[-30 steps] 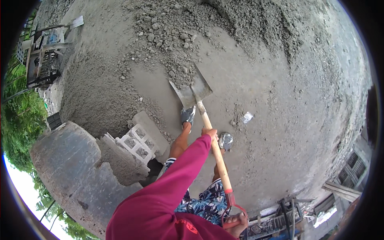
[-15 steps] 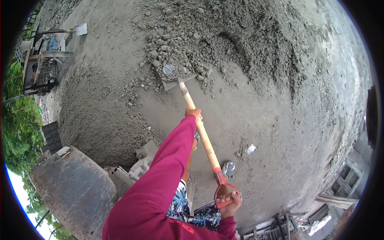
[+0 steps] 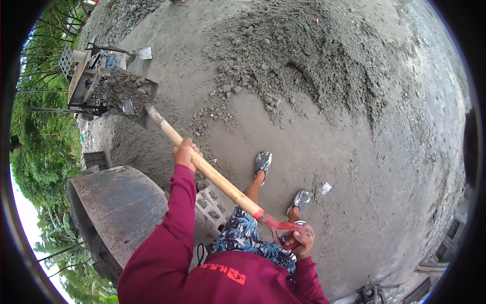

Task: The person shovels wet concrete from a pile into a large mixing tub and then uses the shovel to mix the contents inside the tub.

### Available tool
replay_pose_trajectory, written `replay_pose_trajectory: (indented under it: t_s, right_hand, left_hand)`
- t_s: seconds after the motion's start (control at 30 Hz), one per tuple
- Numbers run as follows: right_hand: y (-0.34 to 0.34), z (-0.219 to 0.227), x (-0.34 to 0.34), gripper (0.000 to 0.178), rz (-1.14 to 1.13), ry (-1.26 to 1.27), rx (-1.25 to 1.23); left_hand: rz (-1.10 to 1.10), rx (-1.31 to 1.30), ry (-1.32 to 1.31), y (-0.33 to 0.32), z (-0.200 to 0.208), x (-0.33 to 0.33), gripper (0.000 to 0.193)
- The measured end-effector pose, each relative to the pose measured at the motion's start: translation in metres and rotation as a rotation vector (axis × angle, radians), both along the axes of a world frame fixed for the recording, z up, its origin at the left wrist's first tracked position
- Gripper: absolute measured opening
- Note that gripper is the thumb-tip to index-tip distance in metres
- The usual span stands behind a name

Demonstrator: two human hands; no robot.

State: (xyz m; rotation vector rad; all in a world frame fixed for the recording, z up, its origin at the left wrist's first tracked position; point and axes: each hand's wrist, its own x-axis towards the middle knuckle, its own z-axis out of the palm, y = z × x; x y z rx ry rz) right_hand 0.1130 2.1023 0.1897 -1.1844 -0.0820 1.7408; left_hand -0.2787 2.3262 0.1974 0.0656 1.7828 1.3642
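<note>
A shovel [image 3: 223,183] with a pale wooden shaft and a red D-shaped grip slants across my body, its blade up at the left. My left hand [image 3: 186,154] is wrapped round the middle of the shaft. At the other end, my right hand [image 3: 302,243] is closed on the red grip. Grey, lumpy sand-and-gravel mix [image 3: 124,86] fills the raised blade, with a shiny silvery scrap lying on it. To the right of my left hand spreads a broad heap of the same mix [image 3: 324,61] on the ground.
A rusty metal drum [image 3: 124,197], like a mixer's, stands close on the left beside a hollow concrete block [image 3: 209,205]. Beyond the raised blade are a cluttered stand and a second shovel [image 3: 145,53]. A silvery scrap [image 3: 325,188] lies near my right shoe [image 3: 302,198].
The loaded shovel blade has risen off the heap's edge and swung left toward the drum side. Both hands keep their hold. My view has shifted, so both shoes now show.
</note>
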Motion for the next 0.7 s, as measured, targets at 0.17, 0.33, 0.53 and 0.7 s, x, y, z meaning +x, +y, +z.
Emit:
replay_pose_trajectory:
  t_s: [0.17,0.33,0.53,0.7]
  right_hand:
    - [0.035,0.063,-0.02,0.021,0.433,-0.267,0.555]
    - [0.047,0.095,-0.04,0.022,0.492,-0.17,1.096]
    - [0.052,0.071,-0.006,0.03,0.642,-0.274,1.291]
    - [0.007,0.026,0.024,0.021,0.35,-0.184,0.244]
  left_hand:
    - [0.09,0.378,0.154,-0.103,0.157,-0.103,0.017]
    - [0.05,0.779,0.155,-0.229,0.232,-0.13,0.015]
    - [0.297,0.672,0.294,-0.266,0.211,-0.077,0.014]
    - [0.223,0.39,0.127,-0.157,0.121,-0.025,0.015]
